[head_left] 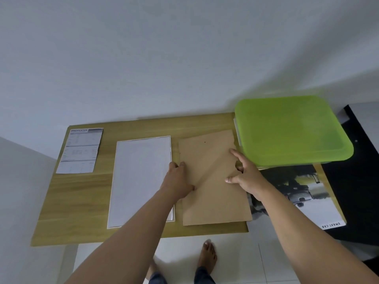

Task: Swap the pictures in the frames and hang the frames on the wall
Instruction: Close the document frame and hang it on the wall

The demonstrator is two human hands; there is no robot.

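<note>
On the wooden table [82, 201], in the head view, the brown backing board [213, 201] is seen lying between the white frame [139, 177] and the car picture [303, 193]. Its left edge is gripped by the left hand [178, 177], fingers curled over it. The right hand [246, 177] is spread at the right edge, forefinger and thumb apart, the other fingers curled there. Reassembly is judged the step in hand. Next, the board must be lifted and laid squarely into the frame.
</note>
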